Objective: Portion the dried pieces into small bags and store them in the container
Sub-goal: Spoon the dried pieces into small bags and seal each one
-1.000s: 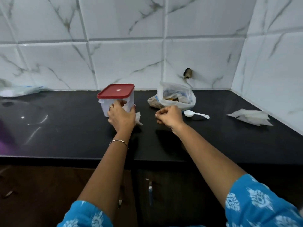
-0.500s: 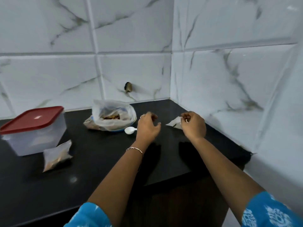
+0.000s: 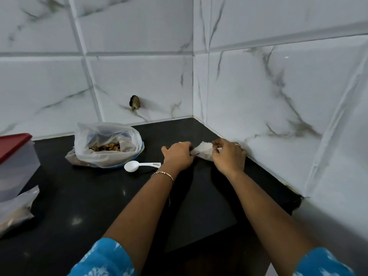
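Both my hands are on a small pile of empty clear bags (image 3: 203,150) lying near the right wall on the black counter (image 3: 89,196). My left hand (image 3: 178,156) pinches its left edge and my right hand (image 3: 229,156) pinches its right side. A large open plastic bag (image 3: 105,146) holding brown dried pieces sits to the left. A white plastic spoon (image 3: 137,166) lies in front of it. At the far left stands a translucent container (image 3: 16,166) with a red lid (image 3: 12,144), and a small filled bag (image 3: 16,210) lies beside it.
White marble-patterned tile walls meet in a corner behind the counter. A dark hole (image 3: 135,102) shows in the back wall tile. The counter's front edge runs below my forearms, with a dark cabinet front underneath.
My view has swung right from the container to the counter's right end. My left hand left the filled bag by the container and both hands moved onto the empty bags.
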A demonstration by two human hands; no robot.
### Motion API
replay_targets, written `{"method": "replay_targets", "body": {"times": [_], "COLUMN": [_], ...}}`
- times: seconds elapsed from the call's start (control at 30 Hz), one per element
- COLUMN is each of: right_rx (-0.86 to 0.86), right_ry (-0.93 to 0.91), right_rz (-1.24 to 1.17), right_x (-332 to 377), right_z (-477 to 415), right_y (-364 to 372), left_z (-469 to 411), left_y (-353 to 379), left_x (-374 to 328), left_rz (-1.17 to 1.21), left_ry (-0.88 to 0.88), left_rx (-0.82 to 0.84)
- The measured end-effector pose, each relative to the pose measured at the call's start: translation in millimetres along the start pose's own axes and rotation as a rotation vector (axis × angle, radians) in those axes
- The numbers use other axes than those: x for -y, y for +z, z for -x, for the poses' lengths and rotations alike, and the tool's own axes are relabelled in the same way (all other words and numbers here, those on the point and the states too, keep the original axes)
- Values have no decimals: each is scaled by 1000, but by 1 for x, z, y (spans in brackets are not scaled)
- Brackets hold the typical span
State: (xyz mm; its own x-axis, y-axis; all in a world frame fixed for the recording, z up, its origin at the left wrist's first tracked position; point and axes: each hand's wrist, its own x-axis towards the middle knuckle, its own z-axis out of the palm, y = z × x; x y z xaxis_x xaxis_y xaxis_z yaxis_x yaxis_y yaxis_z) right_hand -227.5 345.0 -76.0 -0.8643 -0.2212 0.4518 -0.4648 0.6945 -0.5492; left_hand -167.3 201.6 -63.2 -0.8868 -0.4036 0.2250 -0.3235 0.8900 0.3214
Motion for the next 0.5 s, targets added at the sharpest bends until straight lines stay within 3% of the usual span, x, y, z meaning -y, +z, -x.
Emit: {"method": "replay_targets", "body": {"times": [0.17, 0.5], "right_rx": [1, -1], "right_ry": [-5, -18], "right_rz": [46, 63], "right_x": [1, 2], "right_z": [1, 5], "right_y": [0, -1], "left_z": [-1, 5], "left_y": [-9, -5], "left_x": [5, 1], "left_rz": [136, 172], "left_ry": [-67, -69], "left_rx": [-7, -63]}}
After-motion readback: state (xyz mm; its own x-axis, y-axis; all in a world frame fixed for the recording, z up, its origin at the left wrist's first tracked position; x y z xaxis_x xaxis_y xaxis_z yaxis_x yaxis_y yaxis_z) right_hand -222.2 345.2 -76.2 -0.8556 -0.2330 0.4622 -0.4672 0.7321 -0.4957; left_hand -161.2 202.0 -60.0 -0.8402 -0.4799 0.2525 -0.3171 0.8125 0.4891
